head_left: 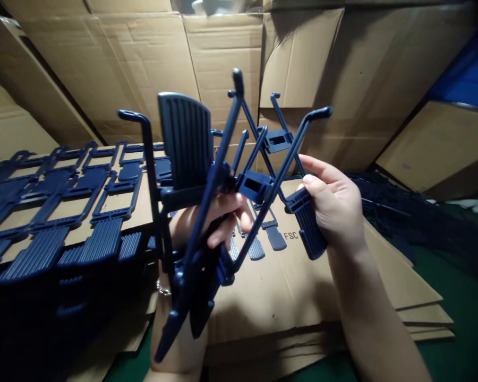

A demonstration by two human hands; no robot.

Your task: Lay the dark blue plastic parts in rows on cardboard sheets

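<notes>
Navy frame (186, 140), left hand (224, 206) partly behind

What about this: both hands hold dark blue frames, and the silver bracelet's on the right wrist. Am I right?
No: the head view shows the bracelet on the left wrist. The left hand and right hand do hold dark blue frames.

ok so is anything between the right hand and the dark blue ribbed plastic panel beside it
Nothing visible: the right hand is directly against the dark blue ribbed plastic panel. A slanted dark blue plastic bar does cross in front of the left hand in this view.
</notes>
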